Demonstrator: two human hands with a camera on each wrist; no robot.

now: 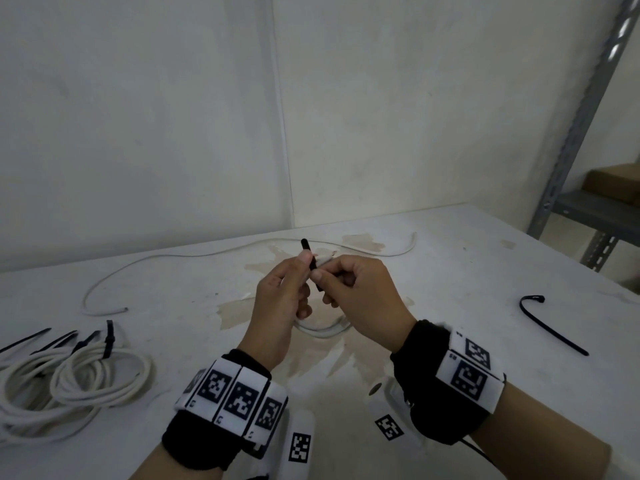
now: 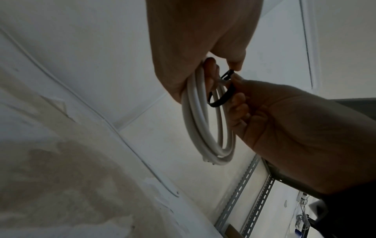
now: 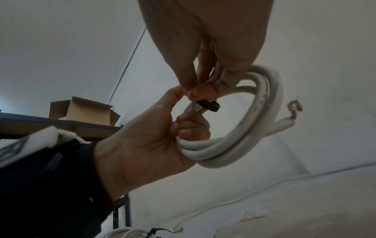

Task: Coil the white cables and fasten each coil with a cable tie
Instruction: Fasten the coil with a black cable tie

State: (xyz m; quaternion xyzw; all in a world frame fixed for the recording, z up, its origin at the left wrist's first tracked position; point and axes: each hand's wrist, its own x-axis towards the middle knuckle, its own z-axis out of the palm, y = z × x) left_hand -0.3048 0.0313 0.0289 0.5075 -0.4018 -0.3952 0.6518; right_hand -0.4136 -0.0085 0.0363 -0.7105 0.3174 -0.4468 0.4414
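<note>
above white table point(image 1: 450, 271), left hand point(image 1: 280, 299) grips cable coil point(image 2: 203, 128); right hand point(image 1: 363, 292) pinches black tie point(image 2: 221, 99).

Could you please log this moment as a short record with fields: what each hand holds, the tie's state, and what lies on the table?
left hand: grips the white coil and the black cable tie
right hand: pinches the same tie at the coil
tie state: looped round the coil's strands, loop loose
finished coils: piled at the table's left, black ties on them
loose cable: uncoiled, along the far side of the table
spare tie: lying on the right
</note>
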